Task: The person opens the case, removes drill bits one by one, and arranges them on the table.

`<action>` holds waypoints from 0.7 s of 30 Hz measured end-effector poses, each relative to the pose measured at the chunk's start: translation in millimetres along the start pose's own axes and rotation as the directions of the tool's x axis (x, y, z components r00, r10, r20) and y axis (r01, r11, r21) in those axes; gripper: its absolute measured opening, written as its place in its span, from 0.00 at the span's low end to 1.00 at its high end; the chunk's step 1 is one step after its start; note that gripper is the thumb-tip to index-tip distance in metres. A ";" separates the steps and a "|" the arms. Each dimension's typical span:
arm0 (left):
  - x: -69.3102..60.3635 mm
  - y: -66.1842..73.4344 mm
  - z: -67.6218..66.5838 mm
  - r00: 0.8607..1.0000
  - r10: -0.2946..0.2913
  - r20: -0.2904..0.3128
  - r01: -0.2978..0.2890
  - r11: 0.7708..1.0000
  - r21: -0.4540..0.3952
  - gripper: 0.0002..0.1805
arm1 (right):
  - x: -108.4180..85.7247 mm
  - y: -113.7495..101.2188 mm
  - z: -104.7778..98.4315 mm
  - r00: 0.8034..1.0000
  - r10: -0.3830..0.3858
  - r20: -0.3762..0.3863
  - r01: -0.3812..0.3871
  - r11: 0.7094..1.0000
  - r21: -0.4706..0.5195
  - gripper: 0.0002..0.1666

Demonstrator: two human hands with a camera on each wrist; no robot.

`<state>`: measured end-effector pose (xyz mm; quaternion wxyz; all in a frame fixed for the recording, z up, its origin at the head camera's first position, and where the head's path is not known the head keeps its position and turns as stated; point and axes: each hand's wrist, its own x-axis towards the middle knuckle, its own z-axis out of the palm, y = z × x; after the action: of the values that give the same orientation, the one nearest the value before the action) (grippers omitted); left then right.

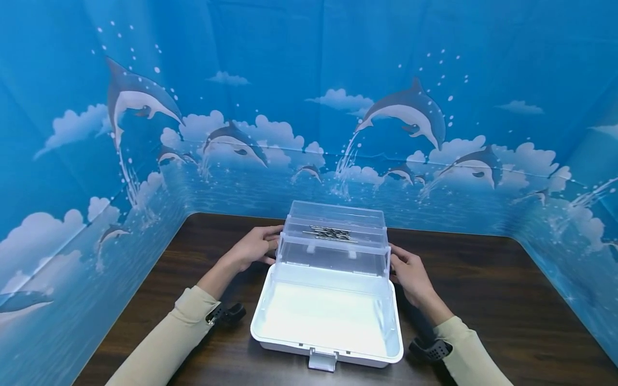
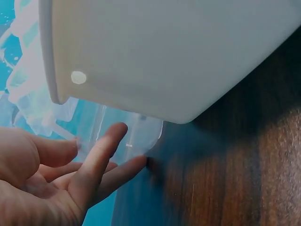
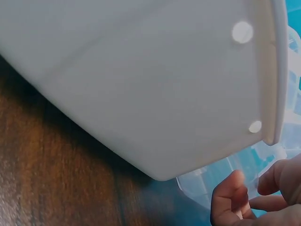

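A white storage box (image 1: 323,316) stands on the table with its clear trays (image 1: 333,260) folded up and back behind the base. Several dark twist drill bits (image 1: 332,234) lie in an upper tray. At the left side of the trays, my left hand (image 1: 256,245) has its fingers extended. The left wrist view shows this hand (image 2: 80,179) behind the white base, close to the clear plastic. My right hand (image 1: 410,273) is at the trays' right side. Its fingers (image 3: 230,193) are loosely bent near the clear plastic; whether they touch it is unclear.
A white latch (image 1: 322,359) hangs down at the box's front edge. The dark wooden table (image 1: 487,300) reaches back to a blue dolphin-printed curtain (image 1: 289,80). Black straps (image 1: 227,313) are on both wrists.
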<state>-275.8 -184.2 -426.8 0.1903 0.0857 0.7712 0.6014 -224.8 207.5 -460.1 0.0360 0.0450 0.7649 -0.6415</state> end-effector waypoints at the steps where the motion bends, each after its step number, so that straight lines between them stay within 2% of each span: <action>1: -0.1 -0.4 -0.3 1.000 -0.002 0.002 0.002 1.000 -0.001 0.32 | -0.7 -0.1 -0.3 1.000 0.002 0.002 -0.002 1.000 0.004 0.30; 5: 0.7 -3.5 -6.2 1.000 -0.008 0.018 0.008 1.000 0.013 0.32 | -2.9 -0.2 -0.7 1.000 0.010 0.009 -0.010 1.000 0.011 0.30; 9: 2.0 -2.4 -13.4 1.000 -0.003 0.009 0.003 1.000 0.016 0.31 | -2.7 -1.4 -2.4 1.000 0.026 0.004 -0.026 1.000 -0.013 0.30; 12: 2.2 2.7 -14.4 0.999 0.044 0.018 -0.044 0.999 0.013 0.37 | -2.1 -4.1 -5.8 0.999 0.032 -0.011 -0.032 0.999 -0.043 0.29; 14: 1.9 7.5 -12.0 0.994 0.100 0.041 -0.100 0.995 0.004 0.42 | -2.3 -6.8 -8.7 0.999 0.029 -0.028 -0.031 0.997 -0.066 0.28; 18: 0.9 15.5 -3.8 0.974 0.202 0.103 -0.201 0.979 -0.017 0.42 | -4.3 -15.1 -13.1 0.998 -0.007 -0.061 0.000 0.994 -0.111 0.25; 21: -1.2 16.5 1.1 0.957 0.250 0.146 -0.256 0.966 0.023 0.41 | -7.8 -24.1 -14.6 0.993 -0.066 -0.100 0.049 0.986 -0.162 0.23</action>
<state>-275.8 -179.3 -410.9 0.1645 0.2300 0.7507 0.5970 -219.7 217.6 -433.1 -0.0195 0.0536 0.8155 -0.5760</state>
